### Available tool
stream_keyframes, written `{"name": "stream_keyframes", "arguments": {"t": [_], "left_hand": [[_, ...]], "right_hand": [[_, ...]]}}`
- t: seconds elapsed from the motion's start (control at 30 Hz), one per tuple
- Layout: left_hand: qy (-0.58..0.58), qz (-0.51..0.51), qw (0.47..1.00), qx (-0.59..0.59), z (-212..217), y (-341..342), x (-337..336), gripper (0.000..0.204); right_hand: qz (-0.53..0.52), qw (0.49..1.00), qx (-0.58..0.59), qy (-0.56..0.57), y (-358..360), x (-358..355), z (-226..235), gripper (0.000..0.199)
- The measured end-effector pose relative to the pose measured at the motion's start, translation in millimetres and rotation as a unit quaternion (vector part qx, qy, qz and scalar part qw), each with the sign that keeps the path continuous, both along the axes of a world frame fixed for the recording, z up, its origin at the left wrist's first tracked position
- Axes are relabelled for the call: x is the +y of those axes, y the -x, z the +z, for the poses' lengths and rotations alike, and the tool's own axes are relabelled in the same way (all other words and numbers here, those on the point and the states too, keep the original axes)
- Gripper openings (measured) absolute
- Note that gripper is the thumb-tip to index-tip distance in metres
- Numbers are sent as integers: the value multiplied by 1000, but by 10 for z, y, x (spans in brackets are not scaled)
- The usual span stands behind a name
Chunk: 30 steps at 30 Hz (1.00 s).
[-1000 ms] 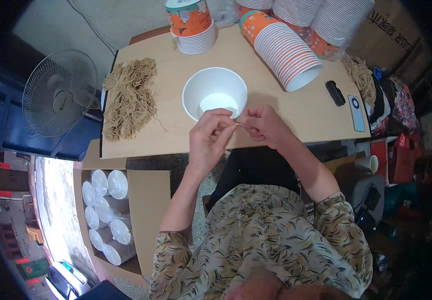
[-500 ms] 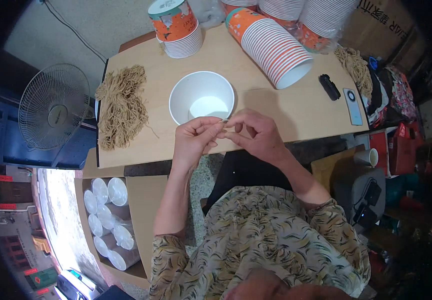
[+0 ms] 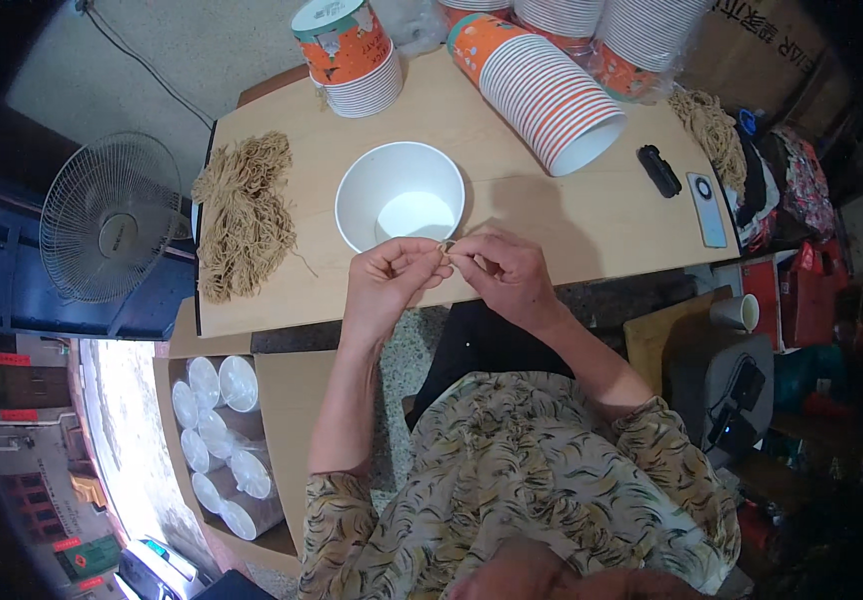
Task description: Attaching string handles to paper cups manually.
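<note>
A thin tan strand of fibre or cord [image 3: 446, 249] is held up between the two hands, just beyond the near edge of the table. It is pinched between the thumb and forefinger of the left hand [image 3: 382, 284], whose other fingers are loosely curled. The thumb and forefinger of the right hand [image 3: 510, 275] are bent in toward the same spot, almost meeting; whether the strand is also gripped by them cannot be told. The work on this strand is judged to be partway through: it is being handled at the fingertips, and it has not yet been laid down. Whether a knot or loop has been finished is too small to be seen.

Just beyond the fingertips, a round white paper tub [image 3: 356, 190] is set upright, its mouth turned upward. Farther to the left of the hands, a thick heap of crinkled tan cords [image 3: 248, 222] is spread on the pale wood-coloured tabletop [image 3: 324, 285]; by its bulk, much material is judged to be left. More tan cord [image 3: 709, 140] is piled well to the right.

Beyond the right hand, a nested stack of orange-and-white paper tubs [image 3: 552, 95] is laid on its side. A black oblong object [image 3: 660, 172] and a pale smartphone [image 3: 708, 212] are placed farther right. Below and left of the left hand, clear-wrapped white cups [image 3: 214, 432] are packed in an open brown cardboard box [image 3: 292, 425].
</note>
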<state>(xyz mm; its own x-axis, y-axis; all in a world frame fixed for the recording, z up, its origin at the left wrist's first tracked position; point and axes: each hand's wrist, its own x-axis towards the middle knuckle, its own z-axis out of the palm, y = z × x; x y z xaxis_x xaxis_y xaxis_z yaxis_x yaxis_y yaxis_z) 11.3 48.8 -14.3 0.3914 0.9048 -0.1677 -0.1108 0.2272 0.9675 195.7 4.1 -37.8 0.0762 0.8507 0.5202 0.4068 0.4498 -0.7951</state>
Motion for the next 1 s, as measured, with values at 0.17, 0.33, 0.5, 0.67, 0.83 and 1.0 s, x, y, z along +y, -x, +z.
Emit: {"name": "stream_keyframes", "arguments": {"t": [0.17, 0.33, 0.5, 0.67, 0.83, 1.0], "left_hand": [[3, 6, 1000, -5, -40, -7, -6, 15], [-42, 15, 999, -6, -79, -57, -57, 14], [-68, 12, 998, 11, -39, -98, -108, 15], [-83, -4, 996, 19, -68, -79, -103, 15], [-85, -2, 996, 22, -100, -58, -94, 15], [-83, 2, 996, 29, -80, -57, -126, 13]], "right_hand": [[11, 999, 11, 47, -15, -27, 14, 7], [53, 985, 108, 126, -22, -19, -88, 7], [120, 944, 251, 180, -33, 18, -121, 10], [121, 899, 323, 269, -75, 11, -106, 14], [133, 879, 356, 287, -46, -4, -35, 13], [127, 889, 313, 308, -74, -5, 43, 16]]}}
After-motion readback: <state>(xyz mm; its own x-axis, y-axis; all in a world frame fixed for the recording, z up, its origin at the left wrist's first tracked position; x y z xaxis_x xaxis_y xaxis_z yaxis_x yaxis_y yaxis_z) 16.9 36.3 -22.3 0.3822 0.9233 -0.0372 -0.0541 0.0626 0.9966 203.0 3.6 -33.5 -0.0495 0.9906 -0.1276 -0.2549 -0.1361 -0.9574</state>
